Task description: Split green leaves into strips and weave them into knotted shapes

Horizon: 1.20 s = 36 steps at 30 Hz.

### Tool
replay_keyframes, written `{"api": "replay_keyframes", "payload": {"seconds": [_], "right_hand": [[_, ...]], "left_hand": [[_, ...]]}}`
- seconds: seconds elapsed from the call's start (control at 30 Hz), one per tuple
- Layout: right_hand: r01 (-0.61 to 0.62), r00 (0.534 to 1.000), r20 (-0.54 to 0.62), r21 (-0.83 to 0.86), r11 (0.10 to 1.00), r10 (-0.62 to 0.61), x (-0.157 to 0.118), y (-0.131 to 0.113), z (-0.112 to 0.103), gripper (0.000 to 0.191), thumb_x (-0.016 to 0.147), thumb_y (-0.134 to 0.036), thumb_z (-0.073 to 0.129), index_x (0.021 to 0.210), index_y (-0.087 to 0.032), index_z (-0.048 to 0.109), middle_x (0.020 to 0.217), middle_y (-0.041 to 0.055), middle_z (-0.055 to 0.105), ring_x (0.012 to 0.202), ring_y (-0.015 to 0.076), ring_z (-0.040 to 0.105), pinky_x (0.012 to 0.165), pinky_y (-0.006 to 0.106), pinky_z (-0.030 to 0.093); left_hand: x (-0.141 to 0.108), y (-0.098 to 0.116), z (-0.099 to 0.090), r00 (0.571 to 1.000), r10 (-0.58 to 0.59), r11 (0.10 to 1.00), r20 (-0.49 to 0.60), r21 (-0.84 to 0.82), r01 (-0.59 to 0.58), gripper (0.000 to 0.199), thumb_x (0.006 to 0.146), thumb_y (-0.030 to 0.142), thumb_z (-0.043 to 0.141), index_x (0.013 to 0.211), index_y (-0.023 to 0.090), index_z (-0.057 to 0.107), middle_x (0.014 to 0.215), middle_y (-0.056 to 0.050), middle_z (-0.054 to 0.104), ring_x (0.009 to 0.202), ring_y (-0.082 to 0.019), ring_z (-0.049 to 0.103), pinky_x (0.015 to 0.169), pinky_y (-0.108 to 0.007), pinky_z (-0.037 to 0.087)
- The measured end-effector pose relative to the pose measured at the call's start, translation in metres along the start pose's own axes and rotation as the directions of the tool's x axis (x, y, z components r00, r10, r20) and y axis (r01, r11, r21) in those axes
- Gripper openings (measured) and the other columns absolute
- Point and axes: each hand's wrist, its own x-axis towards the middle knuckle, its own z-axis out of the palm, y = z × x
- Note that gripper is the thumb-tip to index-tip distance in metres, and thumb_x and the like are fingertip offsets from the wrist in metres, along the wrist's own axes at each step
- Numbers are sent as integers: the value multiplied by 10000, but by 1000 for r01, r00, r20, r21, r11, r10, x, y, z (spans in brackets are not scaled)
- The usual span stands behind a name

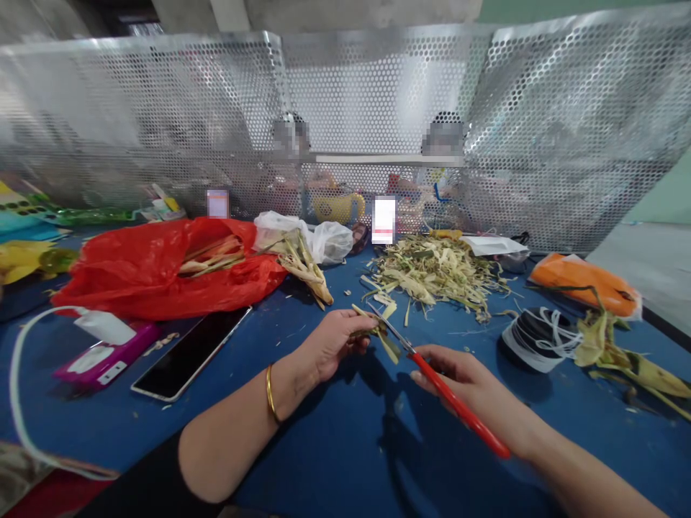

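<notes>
My left hand (341, 338) pinches a piece of dry, pale green husk (389, 347) over the middle of the blue table. In my right hand (463, 378) is a pair of scissors (450, 399) with red handles. The scissor blades point up and left and reach the husk beside my left fingertips. Beyond my hands lies a heap of husk scraps (432, 273). Further left, a bundle of husk strips (307, 270) rests against a white plastic bag (329, 241).
An open red plastic bag (134, 266) holds more strips. Left of my arm lie a phone (188, 356) and a purple power strip (111, 356). A spool of white cord (540, 342) and an orange packet (586, 284) stand right. A perforated metal screen (378, 93) closes the back; people sit behind it.
</notes>
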Motion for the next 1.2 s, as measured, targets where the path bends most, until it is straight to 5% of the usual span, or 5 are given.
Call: {"api": "replay_keyframes", "payload": {"seconds": [0.53, 0.77, 1.2], "right_hand": [[29, 999, -19, -7, 1000, -29, -2, 0, 6, 357, 795, -522, 618, 905, -183, 646, 716, 2, 566, 676, 149, 486, 574, 238, 382], [-71, 996, 51, 71, 995, 67, -6, -2, -5, 426, 794, -580, 613, 981, -198, 582, 636, -57, 393, 523, 74, 341, 472, 205, 292], [-83, 995, 67, 138, 987, 75, -6, 7, -6, 408, 804, -556, 621, 1002, -200, 591, 634, -62, 370, 505, 68, 329, 460, 212, 269]], "left_hand": [[2, 0, -2, 1000, 29, 1000, 11, -3, -29, 147, 615, 202, 725, 734, 134, 672, 702, -20, 652, 487, -63, 506, 482, -193, 417], [3, 1, -1, 1000, 6, 1000, 7, -22, -6, 142, 613, 179, 711, 734, 111, 682, 681, -25, 644, 486, -65, 515, 476, -182, 430], [1, 4, -2, 1000, 7, 1000, 1, -3, -7, 176, 613, 184, 719, 766, 98, 703, 717, -50, 665, 504, -70, 521, 499, -193, 438]]}}
